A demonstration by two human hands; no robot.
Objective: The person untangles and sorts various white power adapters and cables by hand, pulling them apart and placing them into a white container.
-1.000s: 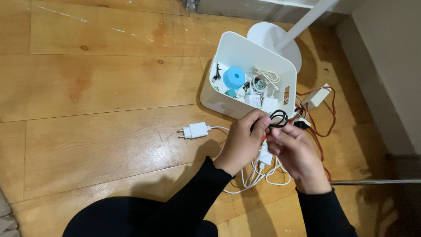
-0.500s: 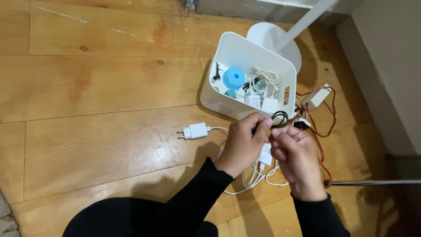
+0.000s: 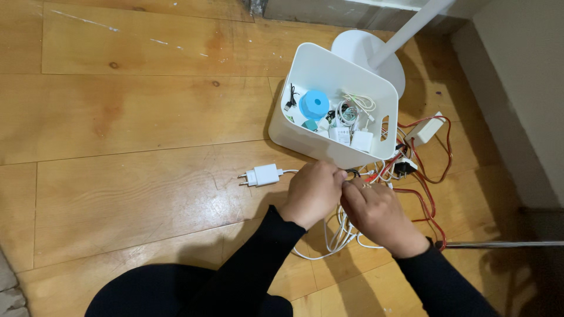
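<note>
A wooden plank floor [image 3: 129,117] fills the frame; a white bin [image 3: 329,132] of chargers is seen at upper right. Just below it, the left hand [image 3: 311,192] and right hand [image 3: 376,214] are pressed together, fingers closed on a small black cable [image 3: 353,173]. Its long axis cannot be told. White cables [image 3: 338,235] are spread underneath.
</note>
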